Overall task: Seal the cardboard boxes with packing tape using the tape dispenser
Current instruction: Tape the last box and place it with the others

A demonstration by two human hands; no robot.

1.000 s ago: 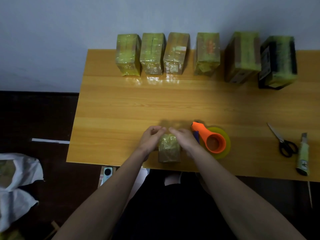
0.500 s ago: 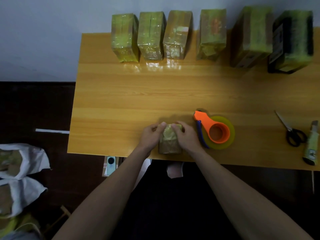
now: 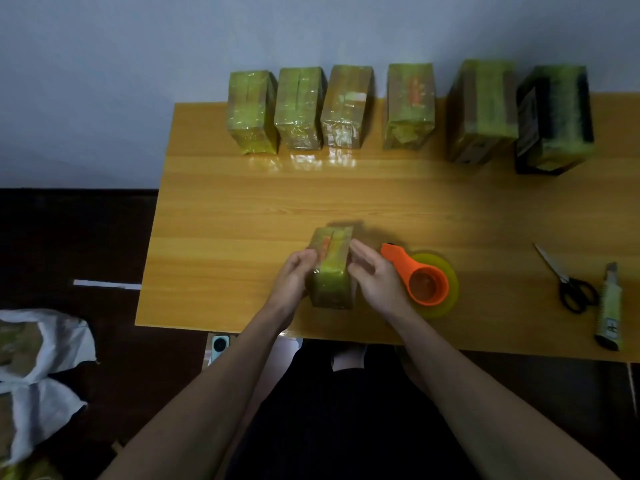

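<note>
A small cardboard box (image 3: 331,268) wrapped in yellowish tape lies on the wooden table (image 3: 242,209) near its front edge. My left hand (image 3: 294,278) holds its left side with curled fingers. My right hand (image 3: 375,277) presses flat against its right side, fingers straight. The orange tape dispenser (image 3: 420,280) with its yellow tape roll lies on the table just right of my right hand; neither hand touches it.
Several taped boxes stand in a row along the table's back edge, from a green one (image 3: 252,112) to a dark one (image 3: 554,119). Scissors (image 3: 568,284) and a utility knife (image 3: 609,308) lie at the right. White bags (image 3: 38,368) sit on the floor.
The box has been turned so a long face points up and away from me. Both hands slid from its top to its two sides.
</note>
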